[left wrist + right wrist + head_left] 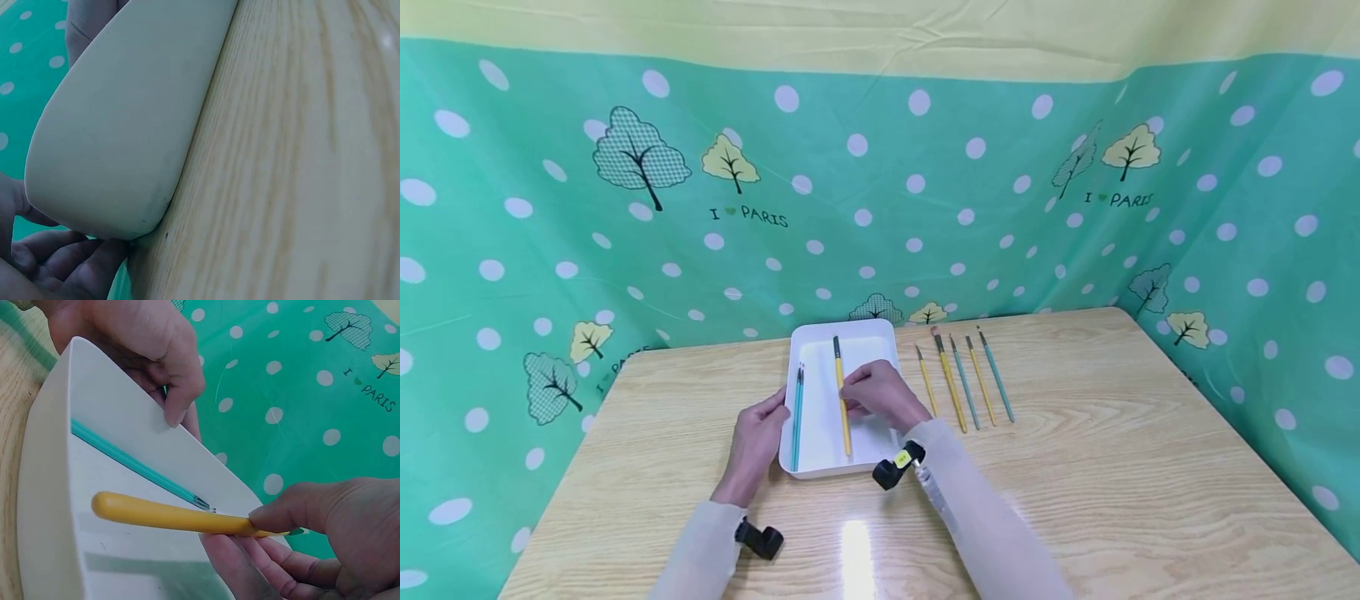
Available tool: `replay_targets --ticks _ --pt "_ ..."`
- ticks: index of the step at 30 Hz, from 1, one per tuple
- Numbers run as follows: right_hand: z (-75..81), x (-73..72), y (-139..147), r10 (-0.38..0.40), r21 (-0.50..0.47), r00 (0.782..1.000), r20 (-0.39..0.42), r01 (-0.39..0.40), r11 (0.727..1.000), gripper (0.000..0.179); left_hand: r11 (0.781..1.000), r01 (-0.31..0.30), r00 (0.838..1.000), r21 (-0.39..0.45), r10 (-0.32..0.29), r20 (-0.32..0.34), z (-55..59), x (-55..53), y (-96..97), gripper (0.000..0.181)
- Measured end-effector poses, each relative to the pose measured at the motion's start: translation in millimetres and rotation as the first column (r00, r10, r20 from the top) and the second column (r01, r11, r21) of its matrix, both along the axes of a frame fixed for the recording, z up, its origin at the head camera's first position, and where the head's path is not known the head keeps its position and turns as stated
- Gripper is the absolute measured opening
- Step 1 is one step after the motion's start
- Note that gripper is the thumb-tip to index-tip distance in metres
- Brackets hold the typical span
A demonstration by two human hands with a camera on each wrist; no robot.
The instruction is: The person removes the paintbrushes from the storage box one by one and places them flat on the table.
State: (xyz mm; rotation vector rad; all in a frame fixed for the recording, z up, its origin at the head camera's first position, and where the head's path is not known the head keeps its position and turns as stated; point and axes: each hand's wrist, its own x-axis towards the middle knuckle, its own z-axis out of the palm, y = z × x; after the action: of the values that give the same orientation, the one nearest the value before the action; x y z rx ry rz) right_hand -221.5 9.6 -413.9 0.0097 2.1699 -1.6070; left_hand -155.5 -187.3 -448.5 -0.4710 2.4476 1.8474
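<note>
A white tray lies on the wooden table. My left hand grips its left wall, thumb over the rim and fingers against the outside, as the right wrist view shows. Two teal paintbrushes lie side by side along that wall inside the tray. My right hand pinches a yellow paintbrush between thumb and fingers, above the tray floor. Its dark bristle end points to the far side and its rounded handle end towards me. In the left wrist view the tray's outer wall hides the brushes.
Right of the tray, several yellow and teal paintbrushes lie in a loose row on the table, bristles away from me. A green dotted cloth hangs behind the table and along its sides.
</note>
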Motion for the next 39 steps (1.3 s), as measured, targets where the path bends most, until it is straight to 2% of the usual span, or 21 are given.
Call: replay_targets --ticks 9,15,22,28,39 --pt "7.3 0.5 14.7 -0.006 0.000 1.000 -0.016 0.006 1.000 0.014 1.000 -0.015 1.000 -0.020 0.015 -0.002 -1.5 -0.1 0.3 0.049" --pt "10.2 0.8 24.3 -0.018 -0.007 1.000 -0.020 0.018 1.000 0.015 0.999 -0.017 1.000 -0.028 0.016 -0.027 -2.6 1.2 0.7 0.051" --pt "13.3 2.1 40.4 -0.021 -0.023 0.998 -0.059 0.020 1.000 0.017 0.999 -0.026 0.998 -0.024 0.025 -0.058 -4.5 -0.2 0.6 0.052" --pt "17.8 1.1 55.4 -0.055 -0.012 0.997 -0.049 0.054 0.998 0.020 0.998 -0.049 0.998 -0.028 0.047 -0.049 -3.9 -1.6 0.7 0.055" --pt "19.4 -1.4 75.4 -0.084 -0.061 0.996 -0.041 0.082 0.995 0.023 0.998 -0.054 0.997 -0.027 0.052 -0.062 -1.8 0.1 0.5 0.054"
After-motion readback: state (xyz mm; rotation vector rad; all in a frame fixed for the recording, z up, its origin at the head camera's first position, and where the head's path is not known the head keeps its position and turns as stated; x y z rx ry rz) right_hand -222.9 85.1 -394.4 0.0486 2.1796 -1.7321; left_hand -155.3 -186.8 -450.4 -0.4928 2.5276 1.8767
